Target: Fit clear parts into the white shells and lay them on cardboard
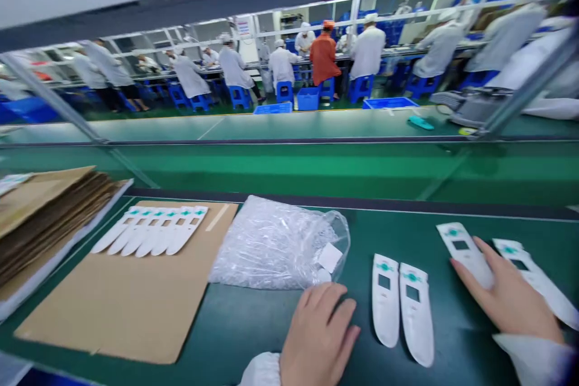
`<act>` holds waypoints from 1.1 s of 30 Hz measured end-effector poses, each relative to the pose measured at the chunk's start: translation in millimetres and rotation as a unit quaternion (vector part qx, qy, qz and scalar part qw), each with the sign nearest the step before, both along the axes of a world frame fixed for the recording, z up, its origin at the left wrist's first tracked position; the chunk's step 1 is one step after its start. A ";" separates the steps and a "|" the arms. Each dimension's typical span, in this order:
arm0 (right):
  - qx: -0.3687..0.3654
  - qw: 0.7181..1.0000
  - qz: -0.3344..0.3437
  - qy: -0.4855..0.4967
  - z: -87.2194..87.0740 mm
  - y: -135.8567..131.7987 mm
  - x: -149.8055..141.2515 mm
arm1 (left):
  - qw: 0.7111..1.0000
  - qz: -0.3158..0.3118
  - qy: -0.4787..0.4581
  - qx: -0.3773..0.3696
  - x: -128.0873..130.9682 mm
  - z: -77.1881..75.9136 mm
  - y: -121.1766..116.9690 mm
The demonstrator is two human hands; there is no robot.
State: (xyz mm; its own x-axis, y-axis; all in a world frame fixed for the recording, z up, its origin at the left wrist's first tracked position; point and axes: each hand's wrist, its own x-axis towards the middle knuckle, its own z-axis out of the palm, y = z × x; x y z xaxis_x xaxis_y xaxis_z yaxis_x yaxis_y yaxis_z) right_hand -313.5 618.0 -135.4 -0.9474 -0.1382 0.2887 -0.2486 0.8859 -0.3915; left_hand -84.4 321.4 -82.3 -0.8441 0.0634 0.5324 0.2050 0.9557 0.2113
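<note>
My left hand [319, 332] lies on the green table top with its fingers curled, touching the near edge of a clear plastic bag [275, 244] of small bags. Nothing shows in it. My right hand [506, 295] lies flat, fingers stretched, on a white thermometer shell [464, 247]; a second white shell [534, 277] lies just right of it. Two more white shells [400, 307] lie side by side between my hands.
A brown cardboard sheet [126, 295] at the left carries a row of several white shells [151, 229]. Stacked flat cartons [40, 217] sit at the far left. Beyond runs a green conveyor [294, 163]. Workers in white coats [280, 66] stand at far benches.
</note>
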 end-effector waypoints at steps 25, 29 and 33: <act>-0.420 0.892 0.062 -0.158 60.9 -52.3 63.6 | 0.995 -0.047 -0.087 -0.027 -90.0 28.1 0.5; -0.426 0.893 0.058 -0.135 57.8 -56.6 65.1 | 0.985 -0.052 -0.164 -0.010 -89.9 25.0 35.7; -0.456 0.872 0.068 -0.161 71.0 -57.6 79.8 | 0.980 -0.031 -0.195 -0.037 -80.0 9.5 48.2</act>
